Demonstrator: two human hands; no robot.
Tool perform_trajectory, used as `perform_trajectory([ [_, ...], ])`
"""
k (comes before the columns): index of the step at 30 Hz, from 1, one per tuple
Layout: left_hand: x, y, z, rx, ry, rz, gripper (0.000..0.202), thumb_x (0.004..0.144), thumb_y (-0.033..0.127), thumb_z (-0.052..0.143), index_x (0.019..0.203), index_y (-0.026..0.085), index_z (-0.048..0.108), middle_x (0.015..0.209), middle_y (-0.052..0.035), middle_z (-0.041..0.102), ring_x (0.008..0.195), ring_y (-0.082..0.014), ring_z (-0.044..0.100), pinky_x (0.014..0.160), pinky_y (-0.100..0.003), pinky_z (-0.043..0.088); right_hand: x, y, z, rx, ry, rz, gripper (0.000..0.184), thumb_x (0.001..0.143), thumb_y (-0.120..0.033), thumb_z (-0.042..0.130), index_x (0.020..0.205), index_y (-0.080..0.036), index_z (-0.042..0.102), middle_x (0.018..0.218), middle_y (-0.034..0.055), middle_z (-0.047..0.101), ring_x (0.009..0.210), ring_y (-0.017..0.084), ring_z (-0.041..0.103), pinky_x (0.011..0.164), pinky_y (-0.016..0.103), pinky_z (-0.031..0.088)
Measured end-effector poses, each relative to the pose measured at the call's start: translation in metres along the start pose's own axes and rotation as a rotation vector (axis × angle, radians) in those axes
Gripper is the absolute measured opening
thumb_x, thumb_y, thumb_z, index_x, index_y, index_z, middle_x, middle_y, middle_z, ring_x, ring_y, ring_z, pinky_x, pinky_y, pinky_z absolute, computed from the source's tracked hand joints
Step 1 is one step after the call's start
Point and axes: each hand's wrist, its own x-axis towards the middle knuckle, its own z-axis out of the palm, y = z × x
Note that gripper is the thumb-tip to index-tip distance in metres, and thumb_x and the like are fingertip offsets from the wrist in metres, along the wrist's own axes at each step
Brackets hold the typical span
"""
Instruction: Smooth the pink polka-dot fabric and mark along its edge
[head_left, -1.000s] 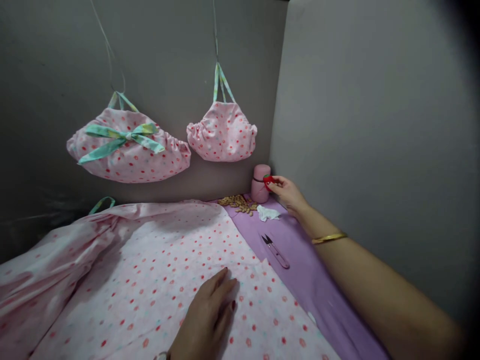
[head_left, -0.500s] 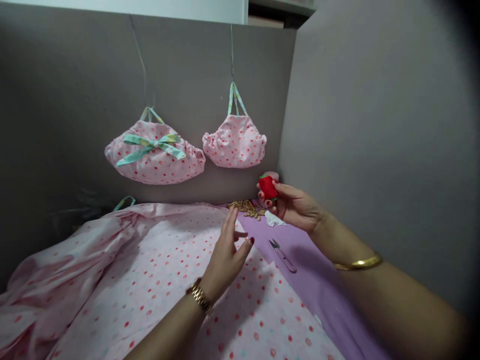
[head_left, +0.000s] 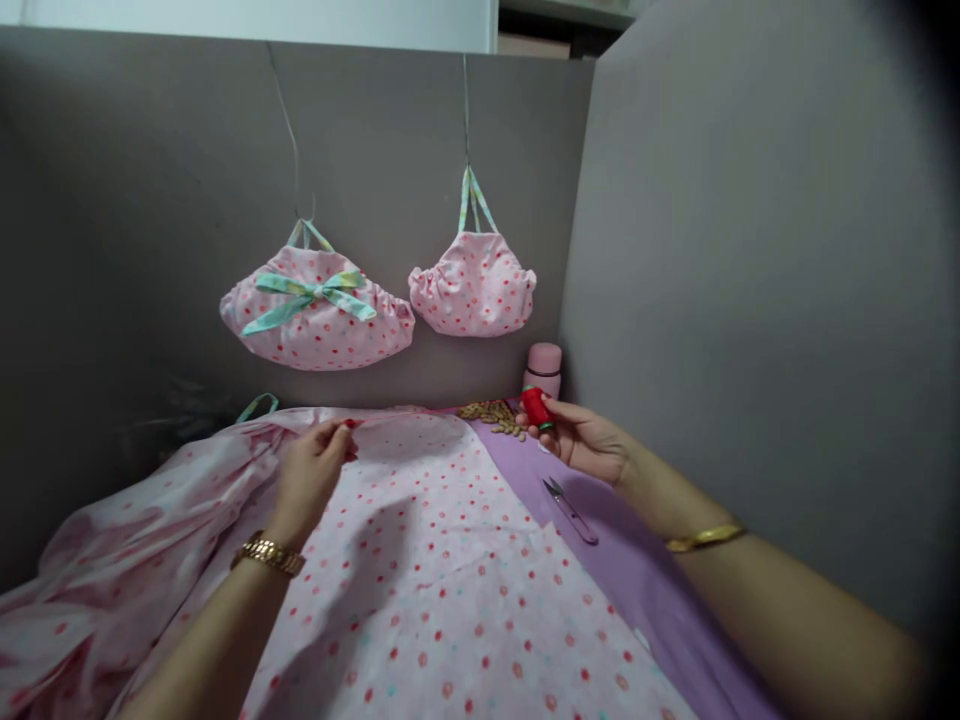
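My right hand [head_left: 581, 432] is closed round a red thread spool [head_left: 536, 408] with green ends, tilted between thumb and fingers above the purple cloth. My left hand [head_left: 311, 475] is off to the left with thumb and forefinger pinched together, over the back part of the pink dotted fabric [head_left: 450, 560]. The pinch seems to be on the spool's red thread, which shows only as a faint line between the hands. Thread snips [head_left: 570, 510] lie on the purple cloth [head_left: 622, 560], below my right hand.
Two small pink dotted garments, one with a green bow [head_left: 319, 310] and one plain [head_left: 476, 285], hang against the grey partition [head_left: 420, 130]. A pink flask [head_left: 544, 365] stands in the back corner beside a heap of peanuts [head_left: 491, 413]. Bunched fabric [head_left: 127, 570] lies at the left.
My left hand has moved left, away from the spool, and gone from spread fingers to a pinch. The spool in my right hand has dropped slightly, leaving more of the flask visible.
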Motion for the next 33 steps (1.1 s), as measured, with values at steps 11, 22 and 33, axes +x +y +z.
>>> perform_trajectory([
  [11, -0.058, 0.012, 0.023, 0.202, -0.299, 0.283, 0.061, 0.08, 0.031, 0.058, 0.138, 0.023, 0.04, 0.152, -0.0113, 0.031, 0.14, -0.0271, 0.028, 0.113, -0.049, 0.025, 0.003, 0.072, 0.036, -0.354, -0.119, 0.171, 0.038, 0.067, -0.036, 0.08, 0.093, -0.017, 0.061, 0.083, 0.0031, 0.068, 0.067, 0.009, 0.063, 0.059, 0.019, 0.05],
  [22, -0.077, 0.021, 0.041, -0.505, -0.556, -0.144, 0.024, 0.075, 0.022, 0.07, 0.097, 0.018, 0.064, 0.097, -0.0061, 0.069, 0.087, -0.0145, 0.063, 0.078, -0.028, 0.048, 0.0, 0.084, 0.04, -0.636, -0.289, 0.255, 0.05, 0.061, -0.045, 0.079, 0.096, -0.017, 0.058, 0.066, -0.0039, 0.057, 0.052, 0.007, 0.05, 0.049, 0.021, 0.036],
  [33, -0.081, 0.033, 0.036, -0.894, -0.553, -0.476, 0.041, 0.069, 0.033, 0.078, 0.102, 0.017, 0.06, 0.1, -0.007, 0.07, 0.08, -0.0129, 0.067, 0.07, -0.023, 0.049, 0.001, 0.103, 0.051, -0.635, -0.323, 0.113, 0.046, 0.067, -0.049, 0.074, 0.099, -0.018, 0.061, 0.082, 0.0018, 0.06, 0.058, 0.007, 0.045, 0.052, 0.024, 0.033],
])
